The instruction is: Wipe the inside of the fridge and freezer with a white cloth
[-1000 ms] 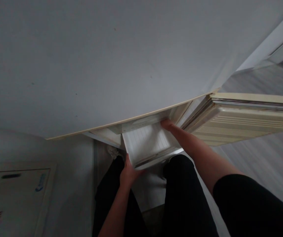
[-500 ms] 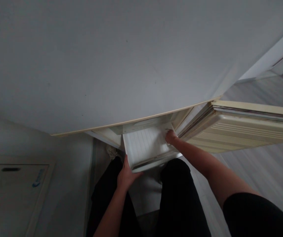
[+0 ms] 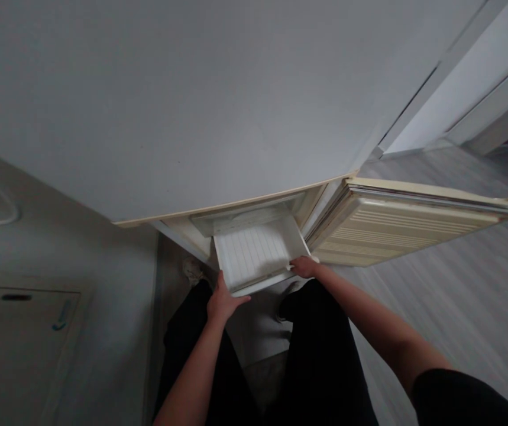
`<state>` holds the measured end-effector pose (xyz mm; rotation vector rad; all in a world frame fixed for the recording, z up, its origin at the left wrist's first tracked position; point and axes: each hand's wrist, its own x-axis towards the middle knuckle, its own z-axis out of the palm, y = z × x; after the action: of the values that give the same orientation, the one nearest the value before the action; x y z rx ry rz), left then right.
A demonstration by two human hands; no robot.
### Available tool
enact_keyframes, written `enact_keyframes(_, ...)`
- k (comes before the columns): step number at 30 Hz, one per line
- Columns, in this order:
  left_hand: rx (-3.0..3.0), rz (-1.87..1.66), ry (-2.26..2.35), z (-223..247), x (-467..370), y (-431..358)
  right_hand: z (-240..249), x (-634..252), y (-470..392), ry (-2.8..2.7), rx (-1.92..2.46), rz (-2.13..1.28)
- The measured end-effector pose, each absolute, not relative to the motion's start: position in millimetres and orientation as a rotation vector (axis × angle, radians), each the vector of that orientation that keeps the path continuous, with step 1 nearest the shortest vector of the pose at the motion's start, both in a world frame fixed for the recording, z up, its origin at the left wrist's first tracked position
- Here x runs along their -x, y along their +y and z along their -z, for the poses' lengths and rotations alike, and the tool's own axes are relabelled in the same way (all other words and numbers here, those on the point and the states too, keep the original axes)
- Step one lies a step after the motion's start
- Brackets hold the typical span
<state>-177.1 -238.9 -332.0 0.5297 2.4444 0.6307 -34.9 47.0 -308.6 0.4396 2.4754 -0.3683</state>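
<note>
A white plastic drawer (image 3: 254, 248) with a ribbed bottom is pulled partway out of the lower compartment of an upright fridge or freezer. My left hand (image 3: 222, 302) grips its front left corner, thumb spread along the front and fingers at the side. At the front right corner, my right hand (image 3: 304, 266) is closed, its fingers reaching over the front rim to the inside. Something small and whitish shows at those fingertips, too small to name. No loose items are visible on the ribbed bottom.
The cream appliance door (image 3: 395, 222) hangs open on the right. Above the drawer spreads the large pale upper panel (image 3: 218, 106). A white wall hatch (image 3: 18, 337) with red lettering is at left. My legs in black trousers (image 3: 320, 355) straddle the drawer over the grey wood-look floor (image 3: 449, 296).
My right hand has moved from the drawer's inner right side towards me to its front right corner. My left hand keeps its hold. The view has shifted slightly.
</note>
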Motion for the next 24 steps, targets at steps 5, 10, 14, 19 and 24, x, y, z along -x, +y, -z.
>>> enact_keyframes(5,-0.548,-0.546,2.478,331.2,174.6,-236.9,322.7,41.2,-52.4,2.669,-0.559,0.394)
enact_keyframes(10,-0.672,-0.538,2.382,325.0,180.2,-249.2,350.4,66.0,-158.5,2.977,-0.392,0.828)
enact_keyframes(14,-0.751,-0.194,2.549,312.1,183.8,-275.5,365.6,79.4,-196.5,3.076,-0.222,0.935)
enact_keyframes(19,-0.839,-0.019,2.575,307.5,183.2,-283.4,376.9,69.1,-189.2,3.138,0.166,0.76)
enact_keyframes(24,-0.846,-0.13,2.568,315.4,180.2,-261.3,382.8,44.7,-145.6,3.175,-0.079,0.662)
